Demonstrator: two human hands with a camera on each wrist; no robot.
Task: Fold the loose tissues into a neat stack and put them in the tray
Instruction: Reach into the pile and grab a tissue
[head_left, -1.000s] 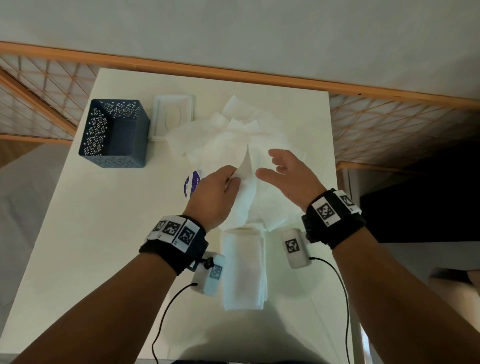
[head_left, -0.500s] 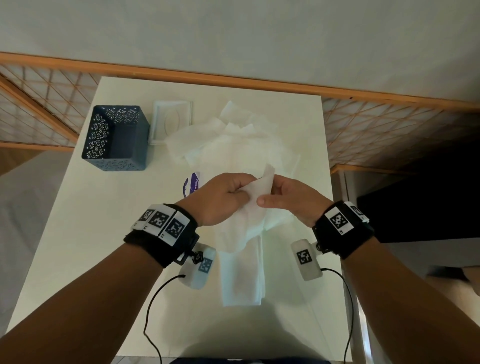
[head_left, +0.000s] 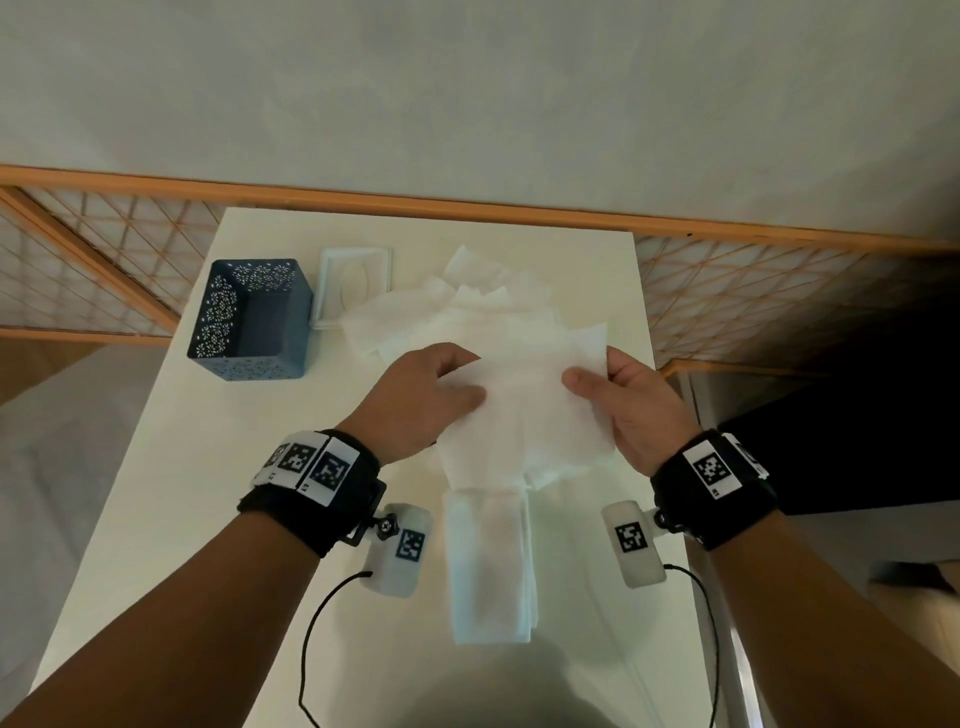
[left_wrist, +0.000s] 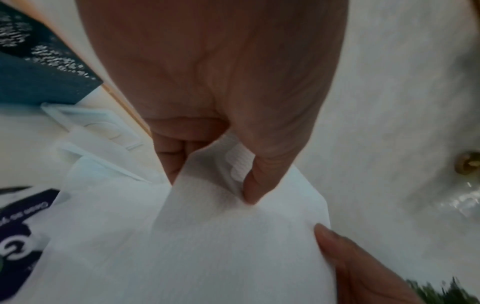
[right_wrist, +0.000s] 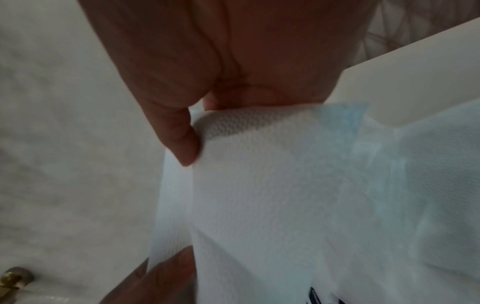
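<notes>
Tissue (head_left: 524, 410) is pinched at opposite edges by left hand (head_left: 421, 405) and right hand (head_left: 631, 410). Corners should be matched squarely before creasing.

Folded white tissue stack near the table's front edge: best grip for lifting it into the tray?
Take the folded white tissue stack by its two long edges, one hand from each side, thumbs on top. It lies flat, long and narrow, layers loose, so a one-end grip would probably let it sag and fan.

A white table (head_left: 171, 467) filled the lower centre of the frame, backed by an orange wooden lattice rail (head_left: 467, 205) crossing from left to right beneath a plain pale wall (head_left: 467, 88), with deep shadow at the right edge.
</notes>
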